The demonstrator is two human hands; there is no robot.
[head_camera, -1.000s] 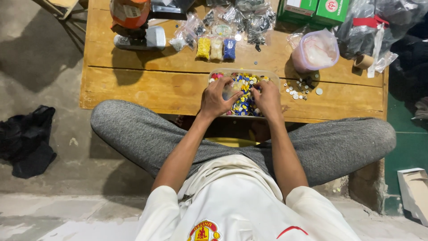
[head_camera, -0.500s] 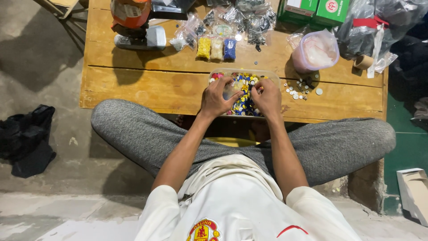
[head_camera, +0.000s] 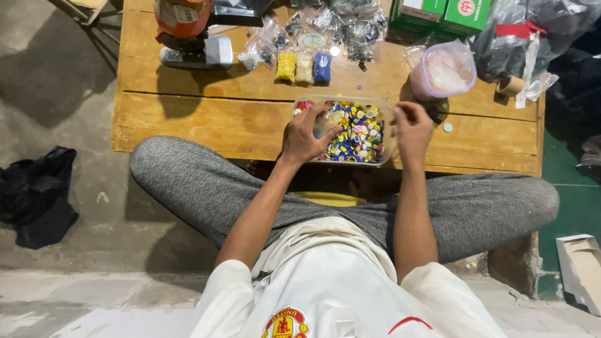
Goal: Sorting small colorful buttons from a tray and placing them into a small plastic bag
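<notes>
A clear plastic tray (head_camera: pixel 343 99) full of small round pieces (head_camera: pixel 362 133) in yellow, blue, pink and white stands at the near edge of a low wooden table (head_camera: pixel 206 119). My left hand (head_camera: pixel 305 134) rests over the tray's left part with its fingers curled down among the pieces. Something pale and translucent shows under the fingertips, but I cannot tell what it is. My right hand (head_camera: pixel 411 128) is at the tray's right rim, fingers pinched together. Whether it holds anything is hidden.
Behind the tray lie small bags of yellow (head_camera: pixel 286 66), cream and blue (head_camera: pixel 322 67) pieces. A clear tub (head_camera: pixel 441 72), green boxes (head_camera: pixel 438 15), a tape roll (head_camera: pixel 510 86) and an orange item (head_camera: pixel 181 19) crowd the far side. A black bag (head_camera: pixel 37 194) lies on the floor to the left.
My right hand has moved from over the tray's right part out to its right rim. My left hand stays over the pieces.
</notes>
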